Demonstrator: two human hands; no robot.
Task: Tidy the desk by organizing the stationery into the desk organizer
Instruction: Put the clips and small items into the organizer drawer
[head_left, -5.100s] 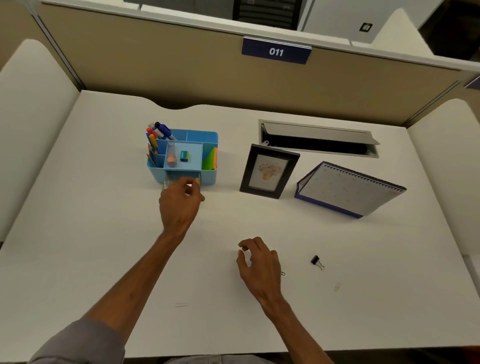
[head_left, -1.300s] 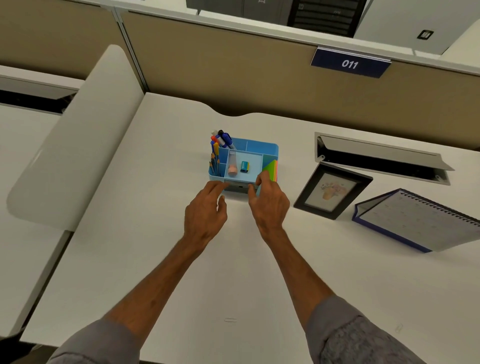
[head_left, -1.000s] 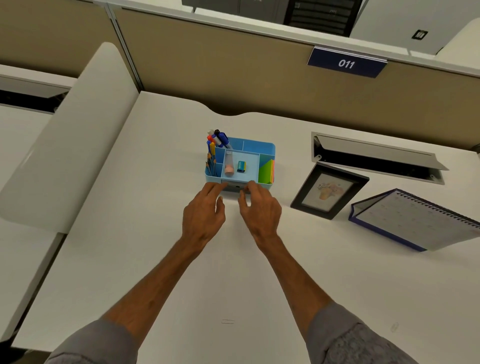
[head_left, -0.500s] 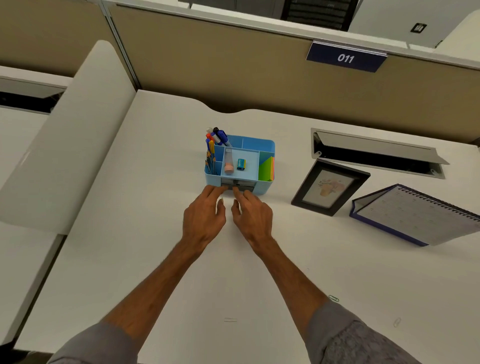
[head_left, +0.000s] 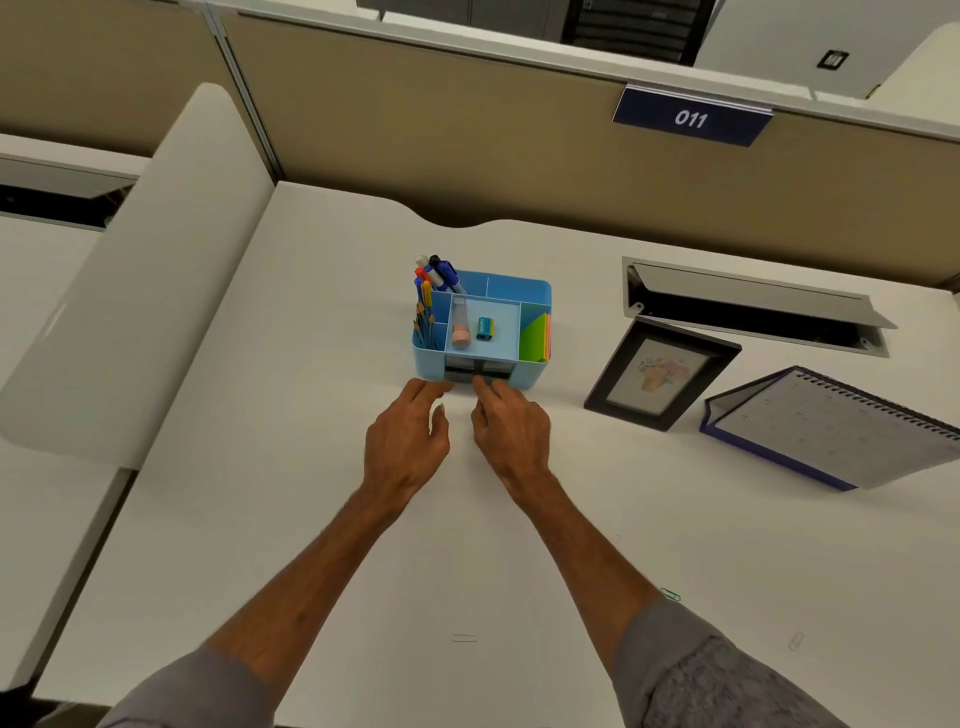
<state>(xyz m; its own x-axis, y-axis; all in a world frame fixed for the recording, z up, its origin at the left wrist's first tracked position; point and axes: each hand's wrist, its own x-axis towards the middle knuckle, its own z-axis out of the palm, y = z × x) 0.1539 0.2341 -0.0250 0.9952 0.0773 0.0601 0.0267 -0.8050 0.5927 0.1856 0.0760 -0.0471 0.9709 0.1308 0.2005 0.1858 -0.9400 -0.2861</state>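
Observation:
A blue desk organizer (head_left: 535, 291) stands mid-desk with pens and pencils (head_left: 430, 291) upright in its left slot, a glue stick (head_left: 460, 327) and a small blue sharpener (head_left: 485, 329) in the middle tray, and coloured sticky notes (head_left: 536, 336) on the right. My left hand (head_left: 406, 441) and my right hand (head_left: 511, 428) lie side by side just in front of it, fingertips at the two small grey drawers (head_left: 477, 370) in its front face. Neither hand holds anything I can see. Loose paper clips lie near me: a green one (head_left: 670, 594), a white one (head_left: 795, 640), and a pale one (head_left: 464, 637).
A black picture frame (head_left: 661, 374) leans right of the organizer, with a spiral desk calendar (head_left: 841, 426) further right. A cable hatch with an open lid (head_left: 753, 306) sits behind them. A tan partition with the sign 011 (head_left: 691, 117) bounds the back; a white divider (head_left: 124, 291) bounds the left.
My right hand has slid left from the organizer's right front corner to its front drawers, ending close beside my left hand. The view has shifted slightly.

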